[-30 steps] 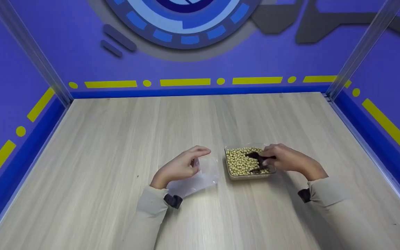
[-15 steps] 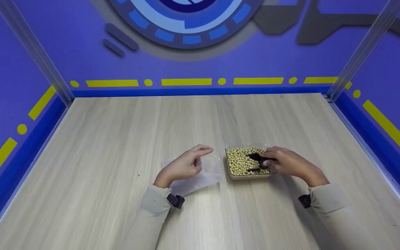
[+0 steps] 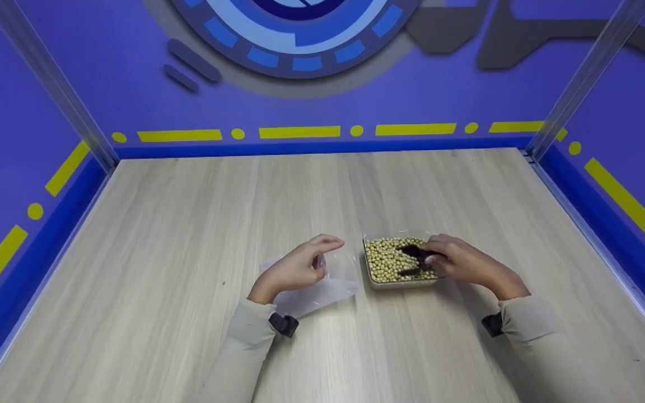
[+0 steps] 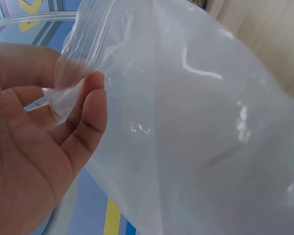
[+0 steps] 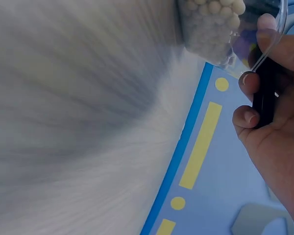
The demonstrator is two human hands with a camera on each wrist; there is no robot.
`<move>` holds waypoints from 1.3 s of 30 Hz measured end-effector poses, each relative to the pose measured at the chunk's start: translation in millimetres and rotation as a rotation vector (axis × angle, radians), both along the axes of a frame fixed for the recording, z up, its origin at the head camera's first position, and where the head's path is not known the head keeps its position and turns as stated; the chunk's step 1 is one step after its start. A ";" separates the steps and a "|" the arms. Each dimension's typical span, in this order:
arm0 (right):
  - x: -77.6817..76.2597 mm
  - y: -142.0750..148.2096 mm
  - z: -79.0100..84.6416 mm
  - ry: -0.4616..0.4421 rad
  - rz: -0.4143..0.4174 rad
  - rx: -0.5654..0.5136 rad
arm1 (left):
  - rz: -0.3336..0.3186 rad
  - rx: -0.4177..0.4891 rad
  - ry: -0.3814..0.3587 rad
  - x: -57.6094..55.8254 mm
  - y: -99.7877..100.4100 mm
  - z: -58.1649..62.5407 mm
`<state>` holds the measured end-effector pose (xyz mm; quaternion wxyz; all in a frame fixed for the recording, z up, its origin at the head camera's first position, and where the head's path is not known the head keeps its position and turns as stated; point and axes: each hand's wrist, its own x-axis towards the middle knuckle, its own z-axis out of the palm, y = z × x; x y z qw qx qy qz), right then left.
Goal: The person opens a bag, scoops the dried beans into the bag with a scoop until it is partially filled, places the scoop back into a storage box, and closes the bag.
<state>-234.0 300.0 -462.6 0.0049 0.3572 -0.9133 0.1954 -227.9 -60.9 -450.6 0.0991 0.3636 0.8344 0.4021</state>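
My left hand (image 3: 297,266) grips a clear zip-lock bag (image 3: 316,294) near its zip edge. In the left wrist view the bag (image 4: 201,122) fans out from the fingertips, and its ridged zip strip runs beside them. To the right, a clear rectangular container (image 3: 403,285) full of pale yellow soybeans (image 3: 383,260) stands on the table. Over its right rim, my right hand (image 3: 473,263) holds a black scoop (image 3: 412,251). The scoop's head is partly sunk in the beans. In the right wrist view, fingers wrap the black handle (image 5: 265,95) beside the container wall.
The wood-grain table (image 3: 216,212) is enclosed by a blue-purple back wall (image 3: 311,112) and matching side walls with yellow dashes. Metal posts (image 3: 585,73) rise at the back corners. A black camera strap (image 3: 284,324) sits on each wrist.
The scoop has shifted slightly among the beans, and its head shows a little differently. My left hand and the bag moved slightly right early on, then stayed still.
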 end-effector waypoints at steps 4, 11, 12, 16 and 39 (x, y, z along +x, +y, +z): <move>-0.8 1.4 -2.0 -0.006 0.002 -0.012 | 0.005 -0.005 -0.001 0.1 -0.6 1.3; -0.2 4.6 -2.2 -0.037 -0.015 -0.032 | 0.004 0.003 -0.008 -0.1 -1.4 2.9; -0.1 5.0 -2.1 -0.043 -0.018 -0.034 | 0.005 0.004 -0.011 -0.4 -1.5 2.9; -0.3 6.5 -1.5 -0.085 -0.034 -0.051 | 0.011 0.013 -0.023 -0.9 -2.2 3.2; -2.9 12.2 -9.3 -0.237 -0.130 -0.202 | 0.018 0.038 -0.038 -0.2 -4.1 2.9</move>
